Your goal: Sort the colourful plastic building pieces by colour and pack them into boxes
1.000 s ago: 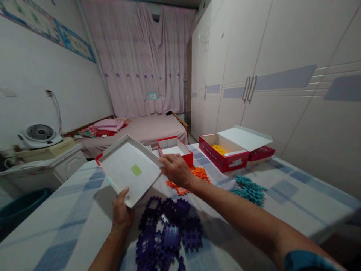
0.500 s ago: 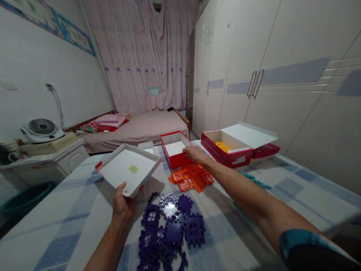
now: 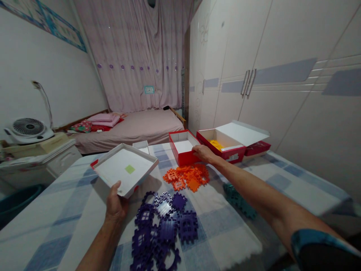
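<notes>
My left hand [image 3: 116, 203] grips the near corner of a shallow box lid [image 3: 113, 171], thumb over its rim. The lid is tilted, its white inside with a green square facing up. Farther off, my right hand [image 3: 203, 153] has its fingers closed on the near right corner of an open red box [image 3: 184, 158] with a white inside. Orange interlocking plastic pieces [image 3: 187, 177] lie in a pile just in front of that box. Nearest me is a heap of purple interlocking pieces [image 3: 166, 229]. Teal pieces [image 3: 239, 201] lie partly behind my right forearm.
A larger red box [image 3: 237, 153] with yellow pieces [image 3: 216, 145] inside stands at the right, its white flap [image 3: 242, 133] folded back. A small white box [image 3: 141, 146] sits behind the lid. A checked cloth [image 3: 73, 222] covers the table. Beyond are a bed [image 3: 141, 128] and wardrobe [image 3: 267, 113].
My right hand has shifted the red box to the right, close against the larger box. More of the teal pieces shows under my forearm. My left hand keeps holding the lid.
</notes>
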The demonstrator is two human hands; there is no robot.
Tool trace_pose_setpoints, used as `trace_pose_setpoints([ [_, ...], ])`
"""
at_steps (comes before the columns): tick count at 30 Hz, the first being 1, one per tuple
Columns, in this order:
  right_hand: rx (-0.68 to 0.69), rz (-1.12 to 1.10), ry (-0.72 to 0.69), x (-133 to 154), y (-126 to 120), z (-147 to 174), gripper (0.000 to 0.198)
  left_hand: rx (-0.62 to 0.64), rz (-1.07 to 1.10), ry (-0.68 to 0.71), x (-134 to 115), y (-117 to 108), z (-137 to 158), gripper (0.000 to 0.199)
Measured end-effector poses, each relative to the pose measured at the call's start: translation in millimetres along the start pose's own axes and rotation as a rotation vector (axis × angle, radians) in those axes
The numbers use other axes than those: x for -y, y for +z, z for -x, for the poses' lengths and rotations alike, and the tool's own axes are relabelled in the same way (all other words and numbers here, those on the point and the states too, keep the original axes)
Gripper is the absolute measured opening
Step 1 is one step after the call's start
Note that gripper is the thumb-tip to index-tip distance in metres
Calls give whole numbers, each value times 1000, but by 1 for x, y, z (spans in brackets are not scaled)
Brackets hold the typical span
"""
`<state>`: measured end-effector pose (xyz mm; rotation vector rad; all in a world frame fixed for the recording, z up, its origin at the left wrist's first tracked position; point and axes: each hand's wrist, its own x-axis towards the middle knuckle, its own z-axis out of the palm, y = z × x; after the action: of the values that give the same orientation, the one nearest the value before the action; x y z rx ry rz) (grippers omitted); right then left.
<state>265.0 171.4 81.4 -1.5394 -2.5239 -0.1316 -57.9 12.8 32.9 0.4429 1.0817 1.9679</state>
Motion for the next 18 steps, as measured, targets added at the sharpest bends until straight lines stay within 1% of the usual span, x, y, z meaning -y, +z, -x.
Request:
trace_pose_setpoints([
  [4, 5, -14, 17, -2, -7, 18, 23, 23, -3, -4, 1, 1, 1, 42],
  [5, -14, -12, 25, 0, -9, 23, 24, 31, -1, -8, 1, 1, 2, 41],
  [6, -60, -5, 33, 3, -10, 30, 26, 36, 0, -13, 2, 1, 2, 40],
  [9, -289, 0, 76, 15, -10, 57, 30, 40, 3, -13, 2, 2, 1, 41],
  [10, -326, -13, 97, 21, -7, 67, 30, 39, 1, -12, 2, 2, 1, 41],
  [11, -313, -34, 115, 25, -4, 76, 32, 38, 0, -12, 2, 2, 2, 41],
  [12, -252, -61, 131, 30, 1, 85, 38, 36, -1, -12, 2, 2, 2, 41],
  [14, -76, -110, 163, 36, 12, 97, 59, 37, -9, -16, 2, 3, 2, 40],
  [16, 81, -148, 210, 40, 22, 101, 83, 41, -22, -12, 2, 3, 3, 38],
  [18, 181, -179, 252, 41, 29, 99, 97, 56, -36, -11, 3, 3, 3, 36],
])
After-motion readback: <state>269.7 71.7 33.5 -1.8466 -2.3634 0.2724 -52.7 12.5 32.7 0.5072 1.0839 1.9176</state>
